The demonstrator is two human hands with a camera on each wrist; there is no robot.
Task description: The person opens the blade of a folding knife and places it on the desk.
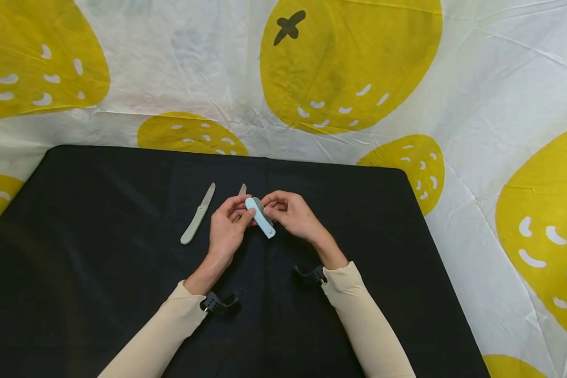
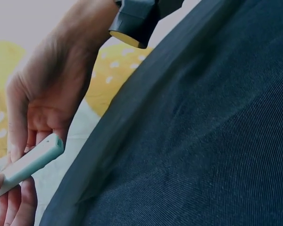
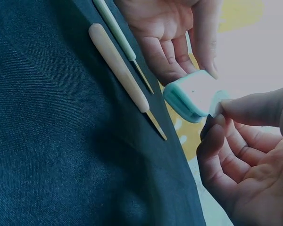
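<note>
A light blue folding knife (image 1: 261, 218) is held up over the black table, its grey blade showing along the right side of the handle. My left hand (image 1: 227, 228) grips the handle, thumb on the near face. From the other side, my right hand (image 1: 296, 214) pinches at the blade with thumb and forefinger. The handle (image 2: 33, 162) also shows in the left wrist view. An unfolded knife (image 1: 196, 221) with a pale green handle lies left of the left hand. Behind that hand, another blade (image 1: 243, 189) sticks out; in the right wrist view its handle is visible beside the first.
Black cloth (image 1: 123, 294) covers the table. A white curtain (image 1: 208, 68) with large yellow fruit prints hangs behind it and along the right. Dark wrist straps (image 1: 221, 303) sit at the cuffs of both pale sleeves.
</note>
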